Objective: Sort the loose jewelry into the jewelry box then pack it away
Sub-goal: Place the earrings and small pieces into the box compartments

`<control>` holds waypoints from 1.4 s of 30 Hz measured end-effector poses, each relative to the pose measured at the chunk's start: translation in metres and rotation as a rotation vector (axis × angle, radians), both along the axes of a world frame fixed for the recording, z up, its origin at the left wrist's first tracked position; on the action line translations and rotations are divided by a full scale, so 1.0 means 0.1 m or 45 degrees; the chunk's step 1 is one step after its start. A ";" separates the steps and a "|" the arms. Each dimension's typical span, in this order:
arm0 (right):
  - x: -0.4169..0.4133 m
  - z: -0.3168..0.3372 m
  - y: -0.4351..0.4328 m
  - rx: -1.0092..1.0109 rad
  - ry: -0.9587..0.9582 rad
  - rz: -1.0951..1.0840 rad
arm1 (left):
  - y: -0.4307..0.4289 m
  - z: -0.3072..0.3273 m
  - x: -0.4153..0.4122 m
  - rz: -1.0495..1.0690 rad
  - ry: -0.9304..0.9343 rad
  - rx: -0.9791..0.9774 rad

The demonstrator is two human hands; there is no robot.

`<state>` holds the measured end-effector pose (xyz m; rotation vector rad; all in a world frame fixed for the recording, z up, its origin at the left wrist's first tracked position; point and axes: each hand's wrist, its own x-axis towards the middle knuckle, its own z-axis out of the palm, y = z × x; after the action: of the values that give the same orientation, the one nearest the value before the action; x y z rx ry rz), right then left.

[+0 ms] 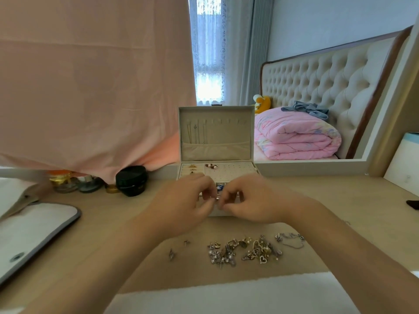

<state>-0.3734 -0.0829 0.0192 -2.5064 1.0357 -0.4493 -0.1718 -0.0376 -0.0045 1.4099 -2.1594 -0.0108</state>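
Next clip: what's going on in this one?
A person is sorting jewelry at a table. The left hand and right hand together pinch one small piece just in front of the open jewelry box; it is too small to tell what kind. A few earrings already sit in the box's tray and chains hang inside its lid. A pile of loose jewelry lies nearer the person, not yet sorted.

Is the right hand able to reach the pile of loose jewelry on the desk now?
Probably yes: the pile lies bare near the right hand, nothing between them, though its fingers pinch a small piece.
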 end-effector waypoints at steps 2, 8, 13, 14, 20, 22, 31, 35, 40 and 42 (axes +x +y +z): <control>0.06 -0.05 0.07 0.038 0.153 0.090 | 0.17 -0.08 0.06 -0.002 -0.031 0.077; 0.16 -0.14 0.21 0.116 0.332 0.110 | 0.38 -0.37 0.17 -0.055 -0.079 0.136; 0.21 -0.24 0.22 0.082 0.385 0.098 | 0.38 -0.51 0.20 -0.074 0.003 0.195; 0.21 -0.26 0.21 0.083 0.372 0.092 | 0.38 -0.52 0.20 -0.078 0.026 0.201; 0.23 -0.29 0.20 0.080 0.081 0.019 | 0.40 -0.54 0.18 -0.025 0.275 0.198; 0.25 -0.30 0.21 0.166 -0.086 -0.021 | 0.39 -0.53 0.20 -0.024 0.371 0.178; 0.34 -0.37 0.25 0.490 -0.480 -0.064 | 0.39 -0.49 0.22 0.050 0.631 0.079; 0.37 -0.40 0.25 0.465 -0.450 -0.090 | 0.37 -0.46 0.28 0.076 0.661 0.101; 0.27 -0.27 0.23 0.393 -0.126 0.000 | 0.35 -0.37 0.37 0.137 0.746 0.101; 0.24 -0.25 0.22 0.388 0.029 0.037 | 0.34 -0.37 0.40 0.160 0.752 0.100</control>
<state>-0.3493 -0.0612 -0.0053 -2.2561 0.9927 -0.2343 -0.1315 -0.0037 -0.0420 1.3680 -1.5969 -0.4164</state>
